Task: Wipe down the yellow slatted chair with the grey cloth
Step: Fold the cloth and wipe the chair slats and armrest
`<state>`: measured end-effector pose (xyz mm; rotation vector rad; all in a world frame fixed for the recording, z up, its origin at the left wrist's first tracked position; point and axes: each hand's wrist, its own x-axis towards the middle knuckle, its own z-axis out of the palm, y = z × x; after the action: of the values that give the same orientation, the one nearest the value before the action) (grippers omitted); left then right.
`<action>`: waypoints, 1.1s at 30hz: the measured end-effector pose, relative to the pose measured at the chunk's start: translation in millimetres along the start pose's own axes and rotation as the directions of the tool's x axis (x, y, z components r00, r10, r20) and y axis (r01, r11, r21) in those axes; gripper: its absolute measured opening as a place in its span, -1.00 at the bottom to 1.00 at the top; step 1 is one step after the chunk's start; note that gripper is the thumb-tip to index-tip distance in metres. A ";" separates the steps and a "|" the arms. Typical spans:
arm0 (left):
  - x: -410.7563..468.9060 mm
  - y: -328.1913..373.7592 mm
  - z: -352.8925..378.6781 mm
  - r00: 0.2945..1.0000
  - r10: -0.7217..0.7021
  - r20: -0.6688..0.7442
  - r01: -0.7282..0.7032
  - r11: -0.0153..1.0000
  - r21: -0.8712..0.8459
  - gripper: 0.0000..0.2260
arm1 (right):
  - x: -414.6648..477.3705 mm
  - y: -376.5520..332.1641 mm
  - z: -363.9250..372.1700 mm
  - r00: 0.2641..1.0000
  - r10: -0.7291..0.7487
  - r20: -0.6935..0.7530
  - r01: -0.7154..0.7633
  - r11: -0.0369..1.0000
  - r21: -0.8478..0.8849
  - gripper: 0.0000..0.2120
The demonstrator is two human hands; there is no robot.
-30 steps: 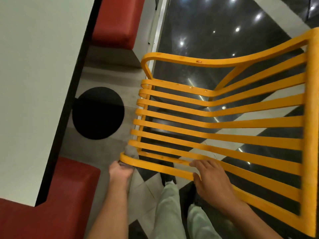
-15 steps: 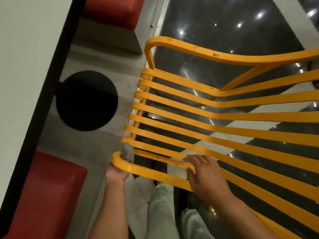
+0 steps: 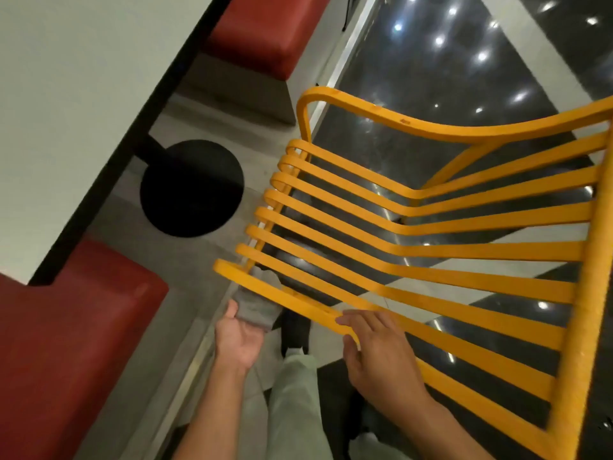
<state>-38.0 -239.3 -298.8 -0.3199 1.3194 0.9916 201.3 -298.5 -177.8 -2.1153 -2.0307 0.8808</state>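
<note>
The yellow slatted chair [image 3: 431,254] fills the right half of the view, tilted, with its slats running left to right. My left hand [image 3: 237,340] is below the chair's near left corner, palm up, gripping the grey cloth [image 3: 255,305]. The cloth is pressed against the underside of the nearest frame bar, and part of it is hidden behind that bar. My right hand [image 3: 378,356] rests on the nearest bar, fingers over its top edge and thumb under it.
A white table with a dark edge [image 3: 76,94] stands at the left on a round black base [image 3: 192,187]. Red cushioned seats [image 3: 66,353] [image 3: 268,31] lie beside it. Glossy black and white floor [image 3: 464,61] shows behind the slats. My legs in pale trousers [image 3: 295,403] are below.
My left hand has dropped from the chair's corner to beneath the bar, palm now turned up, and more cloth shows. My right hand has stayed on the near bar. The view has shifted.
</note>
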 end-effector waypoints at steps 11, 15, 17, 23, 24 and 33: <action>-54.4 -146.9 -34.6 0.997 -0.071 0.023 0.068 0.992 0.106 -0.60 | -108.6 71.5 46.8 0.990 -0.065 0.127 0.058 0.997 0.059 -0.71; -36.6 -157.3 -74.1 0.990 -0.137 -0.016 0.138 0.978 0.155 -0.61 | -107.6 84.5 67.9 0.983 -0.012 0.185 -0.002 0.997 0.074 -0.70; -23.4 -149.4 -88.2 0.991 -0.129 -0.022 0.131 0.968 0.215 -0.58 | -100.5 85.1 83.7 0.982 -0.006 0.191 -0.011 0.996 0.089 -0.69; 61.2 -99.5 -99.9 0.969 0.225 -0.101 -0.139 0.835 0.532 -0.48 | -62.1 81.8 146.3 0.989 0.055 0.140 -0.080 0.980 0.180 -0.68; 78.7 -89.0 -97.6 0.951 0.288 -0.108 -0.177 0.798 0.576 -0.45 | -55.6 81.8 156.1 0.987 0.077 0.139 -0.104 0.975 0.194 -0.68; 214.3 -80.1 -69.5 0.662 0.675 0.325 -0.485 0.055 0.873 -0.54 | -11.9 108.2 241.7 0.979 0.186 0.079 -0.200 0.944 0.263 -0.68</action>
<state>-38.3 -244.0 -537.8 1.2199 2.0384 0.6445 189.6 -401.3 -421.9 -2.1802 -1.6308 1.1786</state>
